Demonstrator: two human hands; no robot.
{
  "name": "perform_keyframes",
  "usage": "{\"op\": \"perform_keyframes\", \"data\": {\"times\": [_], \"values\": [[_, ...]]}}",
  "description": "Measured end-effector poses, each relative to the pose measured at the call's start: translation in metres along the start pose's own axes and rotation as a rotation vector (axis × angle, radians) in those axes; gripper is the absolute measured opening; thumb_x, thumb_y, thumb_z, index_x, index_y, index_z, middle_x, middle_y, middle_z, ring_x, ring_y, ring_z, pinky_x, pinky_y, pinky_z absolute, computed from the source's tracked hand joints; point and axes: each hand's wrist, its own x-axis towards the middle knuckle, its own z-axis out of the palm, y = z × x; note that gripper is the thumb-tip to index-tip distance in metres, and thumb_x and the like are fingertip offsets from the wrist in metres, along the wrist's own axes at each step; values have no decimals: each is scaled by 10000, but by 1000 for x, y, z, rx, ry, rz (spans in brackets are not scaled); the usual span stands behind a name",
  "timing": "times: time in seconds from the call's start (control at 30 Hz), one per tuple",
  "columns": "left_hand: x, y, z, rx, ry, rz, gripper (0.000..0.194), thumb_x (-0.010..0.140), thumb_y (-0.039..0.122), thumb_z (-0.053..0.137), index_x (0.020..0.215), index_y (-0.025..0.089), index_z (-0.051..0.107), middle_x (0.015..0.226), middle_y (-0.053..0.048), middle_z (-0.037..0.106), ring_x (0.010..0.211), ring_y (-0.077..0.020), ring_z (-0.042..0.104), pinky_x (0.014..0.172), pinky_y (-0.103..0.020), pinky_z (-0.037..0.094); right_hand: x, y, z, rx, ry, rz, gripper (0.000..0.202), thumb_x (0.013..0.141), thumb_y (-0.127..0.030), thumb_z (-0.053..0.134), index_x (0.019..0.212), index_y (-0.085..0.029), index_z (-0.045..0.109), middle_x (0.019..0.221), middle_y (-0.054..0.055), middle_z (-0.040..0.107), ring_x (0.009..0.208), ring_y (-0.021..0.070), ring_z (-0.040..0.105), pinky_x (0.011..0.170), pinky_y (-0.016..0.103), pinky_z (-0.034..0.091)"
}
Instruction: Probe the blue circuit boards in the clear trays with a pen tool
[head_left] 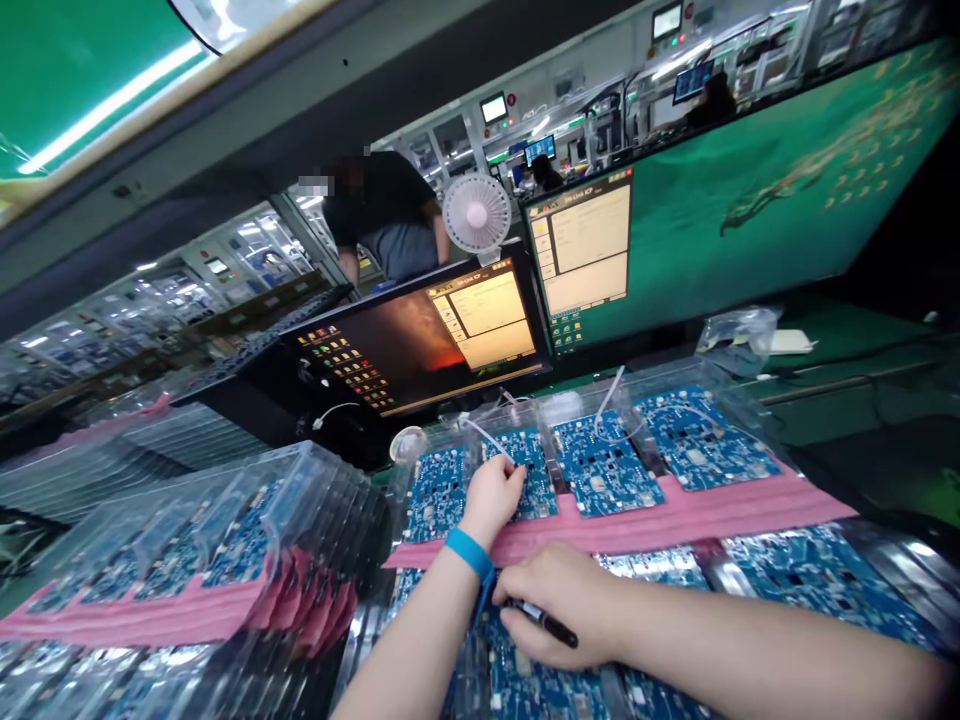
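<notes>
My left hand [493, 497], with a blue band [469, 553] on its wrist, reaches over a blue circuit board [537, 480] in the clear tray. Its fingers are bent together near a thin white strip [487, 438]; whether they grip it cannot be made out. Closer to me, my right hand [559, 605] is closed around a black pen [551, 625], above the lower row of boards. Pink sheeting [622, 525] runs between the two rows. More boards [604, 465] lie to the right, one with another white strip [610, 392] standing up from it.
Stacked clear trays [300, 500] with boards and pink sheeting stand at the left. Behind the work tray are two monitors [420, 345] [720, 200] and a small white fan [476, 215]. A plastic bag [739, 335] lies back right. A person [386, 215] bends beyond the monitors.
</notes>
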Motion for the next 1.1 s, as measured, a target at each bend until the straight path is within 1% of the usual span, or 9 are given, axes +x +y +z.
{"op": "perform_keyframes", "data": {"times": [0.17,0.43,0.6,0.83,0.9,0.97,1.03,1.1], "values": [[1,0,3,-20,11,11,200,772,300,466,615,179,444,557,32,483,535,-104,458,487,-207,290,0,-3,-4,-4,-3,4,205,748,-272,423,879,-219,572,685,2,600,622,190,569,580,259,384],[0,0,3,-5,0,19,211,783,325,452,633,176,465,534,41,472,501,-97,448,483,-207,296,1,-2,-6,12,-4,-7,202,749,-269,422,878,-220,570,641,-6,589,600,184,567,582,254,388],[-2,2,3,63,-36,30,213,783,334,455,646,176,496,560,27,513,520,-105,471,491,-210,304,2,-3,-6,-14,-13,15,207,748,-267,435,880,-213,586,664,8,597,607,192,568,568,257,381],[-5,11,4,216,-69,52,152,766,295,488,679,184,546,675,-9,591,635,-147,543,549,-229,335,4,-6,-6,-106,-60,28,184,748,-263,441,853,-208,582,651,10,594,575,191,552,519,257,361],[-8,13,2,252,-66,51,155,774,301,482,705,185,558,697,-19,602,659,-157,557,569,-235,350,5,-13,-11,-169,-106,26,152,745,-266,458,807,-197,578,627,13,588,545,188,542,496,253,352],[-11,15,-1,280,-57,57,168,787,310,468,731,185,565,724,-28,612,685,-162,565,602,-240,365,5,-25,-23,-247,-167,1,121,738,-276,494,757,-183,569,598,19,576,508,183,527,465,248,333],[-15,16,-6,306,-40,71,196,798,326,453,736,182,570,754,-41,617,723,-168,566,645,-246,374,0,-40,-42,-306,-214,-45,97,730,-269,540,713,-175,556,581,20,563,497,178,517,454,247,324],[-19,18,-13,334,-21,85,235,801,356,443,725,176,574,769,-59,616,753,-182,564,676,-260,379,-12,-52,-65,-313,-247,-71,67,729,-226,572,688,-176,553,599,22,562,532,181,524,476,253,340]]}}
